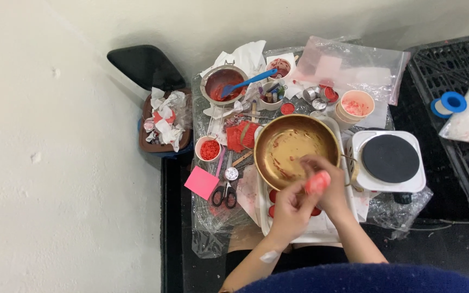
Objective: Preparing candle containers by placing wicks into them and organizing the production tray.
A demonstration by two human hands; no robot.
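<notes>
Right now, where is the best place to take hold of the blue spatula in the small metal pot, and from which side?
Probably by the free end of the blue spatula's handle, coming from the right. The blade sits in the red residue inside the metal pot, while the handle slants up over the rim toward the right, clean and clear of neighbouring things.

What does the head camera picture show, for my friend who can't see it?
Two hands, left hand and right hand, hold a pink lump over a gold bowl on a messy table. Near them are scissors, a pink note, a small hot plate, and a pan with a blue spatula.
</notes>
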